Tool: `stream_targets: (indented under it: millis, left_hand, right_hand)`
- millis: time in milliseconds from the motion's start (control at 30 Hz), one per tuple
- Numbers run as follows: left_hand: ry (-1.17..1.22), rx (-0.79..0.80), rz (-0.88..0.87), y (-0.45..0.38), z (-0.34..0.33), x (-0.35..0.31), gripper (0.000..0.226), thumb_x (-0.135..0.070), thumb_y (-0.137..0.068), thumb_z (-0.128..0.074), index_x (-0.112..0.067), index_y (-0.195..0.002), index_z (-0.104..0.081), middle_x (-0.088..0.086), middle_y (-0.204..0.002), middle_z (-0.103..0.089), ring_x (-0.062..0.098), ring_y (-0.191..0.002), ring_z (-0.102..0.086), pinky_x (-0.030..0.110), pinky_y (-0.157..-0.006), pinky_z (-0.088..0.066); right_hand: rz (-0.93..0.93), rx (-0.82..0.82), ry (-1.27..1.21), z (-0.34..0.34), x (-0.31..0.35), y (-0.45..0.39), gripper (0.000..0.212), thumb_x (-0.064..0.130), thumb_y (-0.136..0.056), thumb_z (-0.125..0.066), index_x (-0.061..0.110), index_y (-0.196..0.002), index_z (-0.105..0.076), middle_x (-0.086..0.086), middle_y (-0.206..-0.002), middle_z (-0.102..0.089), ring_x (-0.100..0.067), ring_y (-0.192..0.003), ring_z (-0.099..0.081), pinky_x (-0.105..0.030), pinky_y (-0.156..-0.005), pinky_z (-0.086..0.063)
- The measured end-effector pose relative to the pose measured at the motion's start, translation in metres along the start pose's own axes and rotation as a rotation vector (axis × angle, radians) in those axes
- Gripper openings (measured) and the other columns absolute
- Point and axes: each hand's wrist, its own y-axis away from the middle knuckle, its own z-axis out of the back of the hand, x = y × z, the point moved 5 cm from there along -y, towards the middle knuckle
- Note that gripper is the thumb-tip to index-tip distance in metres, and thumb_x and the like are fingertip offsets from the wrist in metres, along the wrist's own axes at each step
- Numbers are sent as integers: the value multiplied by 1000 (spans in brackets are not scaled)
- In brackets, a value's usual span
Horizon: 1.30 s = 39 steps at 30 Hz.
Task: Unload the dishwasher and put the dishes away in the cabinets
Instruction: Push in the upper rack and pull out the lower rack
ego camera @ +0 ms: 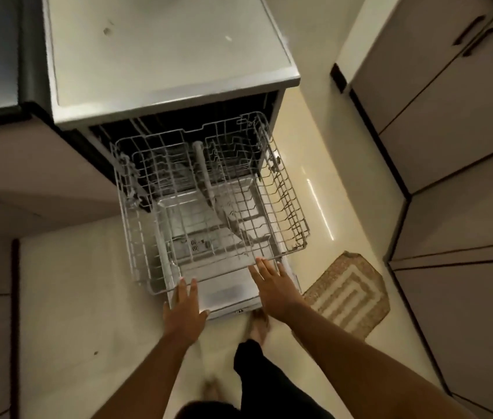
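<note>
Clearly empty, the upper wire rack [209,201] sits pulled out over the dishwasher door [227,294]; left hand [183,306] and right hand [272,285], fingers spread, touch its front rail (light, stiff, rolls easily).

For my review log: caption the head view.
Both open hands, left hand and right hand, at empty white wire dishwasher rack.

The person's 2 forearms are bare from the bottom edge of the view to the wrists, with no sleeve, watch, bracelet or ring showing on the left hand [185,309] or the right hand [272,287]. The legs are covered by dark, black-looking trousers [257,376]. The 2 feet wear light tan slippers [259,323], too blurred to make out any detail.
</note>
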Motion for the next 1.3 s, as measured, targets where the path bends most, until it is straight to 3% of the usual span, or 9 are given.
stream_targets:
  millis: [200,300,500,667,800,1033,1300]
  left_hand:
    - [-80,-41,17,-14,-34,20,102,-53,-90,-59,-16,-157,8,7,-165,16,33,-152,10,54,-119,-19]
    - [-164,-102,-6,-11,-44,31,105,-58,-86,-60,-15,-157,4,3,-166,10,29,-153,8,55,-118,-23]
    - [-166,-49,-30,-15,-49,40,102,-50,-91,-54,-15,-154,18,1,-164,22,23,-152,15,63,-119,-5]
    - [-174,-67,-13,-15,-54,36,92,-40,-97,-48,-13,-154,19,4,-161,29,26,-151,18,63,-119,-3]
    - [-301,-78,-9,-24,-66,39,87,-43,-101,-39,-12,-151,26,6,-158,35,29,-151,19,64,-118,2]
    - [-376,-259,82,-36,-80,44,90,-54,-100,-29,-8,-146,33,11,-152,44,33,-148,25,68,-113,13]
    - [-386,-360,114,-81,-57,43,94,-58,-97,-32,-4,-150,23,17,-155,37,40,-148,19,69,-113,5]
  right_hand:
    - [7,-2,16,-30,0,-23,84,23,-98,-47,17,-157,12,-11,-165,12,-28,-153,10,-59,-121,1]
    - [-23,34,-18,-45,3,-23,92,30,-95,-53,20,-157,12,-9,-165,15,-27,-152,14,-60,-120,1]
    - [-109,36,-109,-55,16,-24,104,48,-87,-58,22,-157,14,-8,-163,23,-27,-151,19,-64,-119,-3]
    - [-133,-59,-56,-69,18,-28,103,61,-88,-53,23,-157,14,-6,-164,21,-28,-151,19,-64,-119,-5]
    - [-95,-97,-20,-80,6,-33,98,61,-90,-49,26,-157,14,-4,-164,21,-27,-151,19,-62,-120,-3]
    - [-58,-163,-26,-93,2,-44,103,61,-88,-50,31,-153,24,-1,-157,39,-26,-148,29,-62,-119,4]
    - [-68,-230,-45,-76,-11,-93,108,59,-83,-55,32,-154,23,0,-160,34,-25,-149,26,-64,-118,1]
